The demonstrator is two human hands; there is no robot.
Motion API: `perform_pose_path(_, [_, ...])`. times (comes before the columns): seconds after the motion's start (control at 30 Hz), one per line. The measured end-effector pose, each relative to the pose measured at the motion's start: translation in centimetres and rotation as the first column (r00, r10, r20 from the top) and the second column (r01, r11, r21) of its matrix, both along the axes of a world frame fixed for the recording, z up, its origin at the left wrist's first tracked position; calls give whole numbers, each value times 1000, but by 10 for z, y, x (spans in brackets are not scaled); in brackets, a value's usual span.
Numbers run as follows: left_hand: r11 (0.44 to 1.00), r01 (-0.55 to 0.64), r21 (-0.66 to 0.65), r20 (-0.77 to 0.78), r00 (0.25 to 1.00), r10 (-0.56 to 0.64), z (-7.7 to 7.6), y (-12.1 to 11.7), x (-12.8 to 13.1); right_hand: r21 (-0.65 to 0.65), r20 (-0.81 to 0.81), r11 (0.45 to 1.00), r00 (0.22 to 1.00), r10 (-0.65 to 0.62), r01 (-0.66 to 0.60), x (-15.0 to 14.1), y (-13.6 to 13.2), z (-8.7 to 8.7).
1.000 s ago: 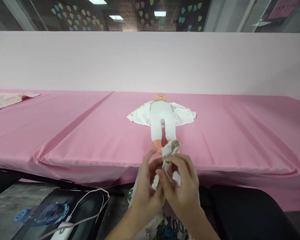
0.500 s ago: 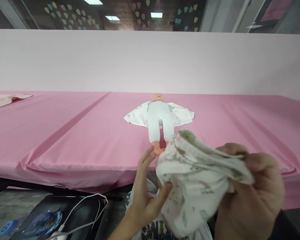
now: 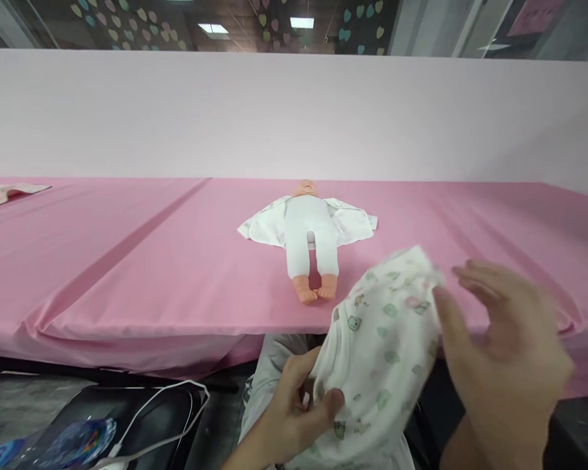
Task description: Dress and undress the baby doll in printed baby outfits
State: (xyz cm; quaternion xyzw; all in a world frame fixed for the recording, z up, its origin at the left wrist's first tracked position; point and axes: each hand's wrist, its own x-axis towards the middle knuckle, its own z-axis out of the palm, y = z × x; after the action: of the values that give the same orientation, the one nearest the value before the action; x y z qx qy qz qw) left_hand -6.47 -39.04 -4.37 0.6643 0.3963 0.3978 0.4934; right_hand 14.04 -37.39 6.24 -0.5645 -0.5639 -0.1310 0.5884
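A small white garment [image 3: 382, 346] printed with little green and pink figures hangs spread between my hands, just in front of the table's near edge. My left hand [image 3: 294, 411] pinches its lower left edge, fingers closed on the cloth. My right hand [image 3: 500, 346] is at its upper right corner, thumb against the fabric and fingers spread apart, blurred by motion. Beyond them a baby doll [image 3: 310, 241] in white clothes lies on its back on the pink tablecloth [image 3: 127, 261], feet toward me, on an opened white garment [image 3: 259, 225].
A pale pink cloth [image 3: 4, 192] lies at the far left of the table. Below the table edge at left a dark object with a white cable [image 3: 151, 408] rests on the floor. A light wall panel [image 3: 294, 117] runs behind the table.
The bunched garment has been pulled open and now hangs spread out. My right hand's fingers have loosened and spread, and my left hand moved down to grip the lower edge.
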Motion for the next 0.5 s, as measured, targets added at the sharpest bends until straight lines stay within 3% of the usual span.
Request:
perform_pose_path(0.03, [999,29,29,-4,1000,-29,3,-1,0,-119,110,991,991,69,-56,1,-8,-9])
perform_pose_path(0.07, [996,62,60,-14,998,-62,7,-2,1,-259,179,951,960,217,-167,0,-16,-19])
perform_pose_path(0.1, [992,99,82,-39,995,-96,11,-4,1,-423,189,855,893,408,-301,-1,-25,-28])
perform_pose_path(0.17, [983,158,89,-115,982,-148,19,-6,3,-688,56,556,730,681,-466,-4,-39,-45])
perform_pose_path(0.2, [979,186,85,-152,973,-172,22,-6,4,-760,-35,424,682,730,-493,-6,-43,-51])
perform_pose_path(0.23, [972,217,88,-179,964,-199,26,-5,5,-795,-117,332,666,737,-508,-7,-46,-57])
perform_pose_path(0.27, [961,257,101,-196,952,-234,28,-4,6,-808,-185,278,671,718,-520,-8,-47,-62])
perform_pose_path(0.37, [906,382,183,-258,908,-330,27,2,13,-806,-335,188,694,637,-561,-6,-42,-72])
perform_pose_path(0.43, [870,423,253,-383,870,-311,17,5,21,-791,-358,195,698,620,-580,1,-36,-80])
perform_pose_path(0.5, [835,440,331,-535,816,-218,-3,5,30,-780,-311,247,698,645,-576,15,-31,-92])
